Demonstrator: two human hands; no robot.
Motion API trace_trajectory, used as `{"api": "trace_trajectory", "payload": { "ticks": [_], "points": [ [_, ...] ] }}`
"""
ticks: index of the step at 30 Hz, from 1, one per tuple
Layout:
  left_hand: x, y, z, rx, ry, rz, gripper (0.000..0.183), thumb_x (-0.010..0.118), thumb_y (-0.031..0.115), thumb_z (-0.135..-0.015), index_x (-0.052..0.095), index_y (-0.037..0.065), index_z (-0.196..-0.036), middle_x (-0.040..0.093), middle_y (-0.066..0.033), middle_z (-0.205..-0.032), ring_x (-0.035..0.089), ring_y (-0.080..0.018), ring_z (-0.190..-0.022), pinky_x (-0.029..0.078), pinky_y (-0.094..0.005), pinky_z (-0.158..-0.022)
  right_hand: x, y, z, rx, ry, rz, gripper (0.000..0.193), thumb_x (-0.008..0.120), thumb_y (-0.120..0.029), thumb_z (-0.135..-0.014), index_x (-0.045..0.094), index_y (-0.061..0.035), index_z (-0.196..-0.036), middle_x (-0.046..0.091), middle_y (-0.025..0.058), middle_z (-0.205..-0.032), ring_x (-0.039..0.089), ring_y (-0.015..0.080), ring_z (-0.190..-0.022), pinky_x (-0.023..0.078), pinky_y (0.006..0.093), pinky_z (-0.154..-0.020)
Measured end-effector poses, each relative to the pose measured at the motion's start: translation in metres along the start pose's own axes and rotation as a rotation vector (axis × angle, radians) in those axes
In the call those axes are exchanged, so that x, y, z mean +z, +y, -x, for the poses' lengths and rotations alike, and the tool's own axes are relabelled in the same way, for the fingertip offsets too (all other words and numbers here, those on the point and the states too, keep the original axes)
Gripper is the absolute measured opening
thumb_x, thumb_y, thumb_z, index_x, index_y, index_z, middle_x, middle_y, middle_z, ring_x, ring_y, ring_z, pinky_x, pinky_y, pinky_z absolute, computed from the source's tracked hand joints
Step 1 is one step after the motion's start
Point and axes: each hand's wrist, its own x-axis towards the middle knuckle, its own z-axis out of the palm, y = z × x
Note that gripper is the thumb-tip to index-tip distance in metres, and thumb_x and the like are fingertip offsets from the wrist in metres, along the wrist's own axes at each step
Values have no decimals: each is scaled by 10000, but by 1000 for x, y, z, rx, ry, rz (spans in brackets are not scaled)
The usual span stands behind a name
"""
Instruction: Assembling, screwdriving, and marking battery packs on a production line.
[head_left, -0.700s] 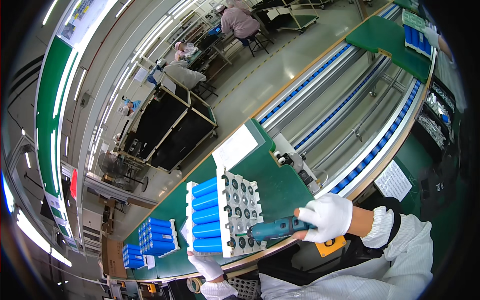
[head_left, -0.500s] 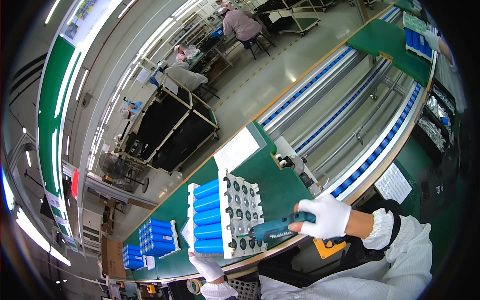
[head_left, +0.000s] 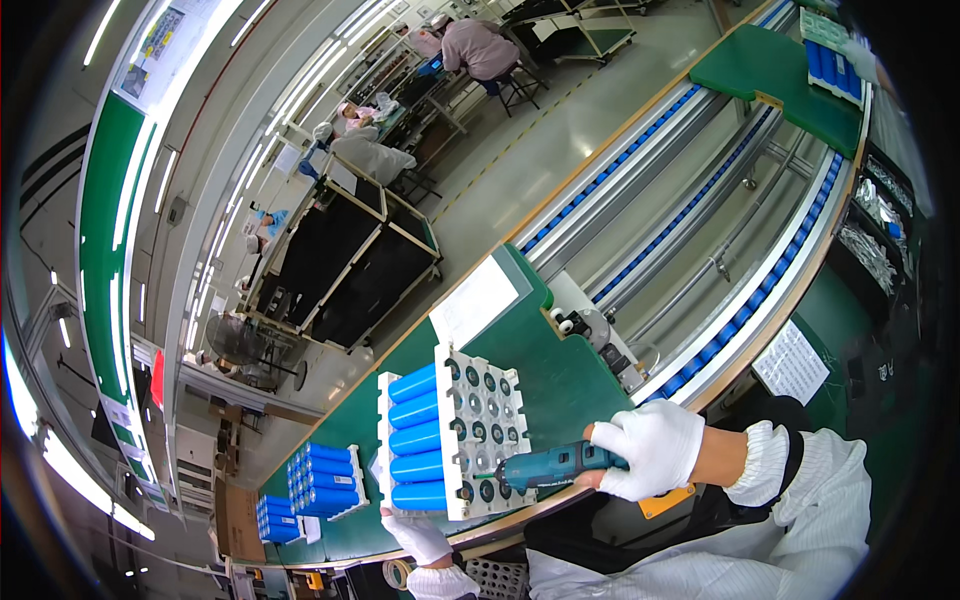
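Note:
A battery pack of blue cylindrical cells stands between two white plastic holder plates on the green bench. In a white glove, my right hand grips a teal cordless screwdriver. The tool's nose points left at the lower part of the perforated holder plate; whether its tip touches a screw is too small to tell. My left hand, also gloved, is at the pack's lower near edge and appears to steady it from below. Its fingers are partly hidden by the pack.
More blue cell packs sit at the left of the green bench. A white paper sheet lies behind the pack. Conveyor rails run toward the far right, where another person's gloved hand touches a similar pack. Black bins hold metal parts.
The screwdriver has shifted slightly, its body now more level against the plate. The view has moved a little; the pack and left hand stay together.

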Motion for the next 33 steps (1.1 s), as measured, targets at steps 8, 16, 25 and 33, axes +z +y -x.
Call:
{"api": "trace_trajectory", "payload": {
  "ticks": [8, 16, 25, 33],
  "points": [
    [-3, -7, -9, 106, -12, -44, 625, 366, 522, -1008, 438, 8, -1355, 514, -128, -1368, 488, -246, -1239, 334, -390, -1078, 6, 4, -10, 130, -15, -176, 436, 671, -479, -852, 637, -44, -862, 584, 142, -571, 627, 322, -519, 497, 384, -468],
    [3, -21, -33, 128, 54, -104, 497, 375, 436, -1024, 465, 8, -1259, 543, -113, -1190, 544, -238, -1010, 426, -365, -875, 9, 19, -4, 44, -29, -51, 617, 770, -627, -680, 675, -63, -911, 648, 120, -661, 671, 309, -592, 555, 375, -567],
    [-4, -39, 0, -150, 103, -31, 332, 353, 381, -1042, 486, 128, -872, 473, -33, -547, 453, -179, -372, 373, -316, -315, -44, 13, 26, 453, 250, 137, 486, 851, -532, -592, 728, -81, -726, 620, 147, -585, 642, 341, -573, 530, 370, -579],
    [2, -59, -28, -169, -270, 288, 344, 459, 299, -948, 585, 51, -746, 572, -109, -605, 556, -242, -515, 441, -390, -465, -116, -66, 131, 996, 805, 654, 319, 826, -288, -618, 662, -34, -721, 621, 204, -630, 642, 365, -589, 507, 427, -548]
  ]
}}
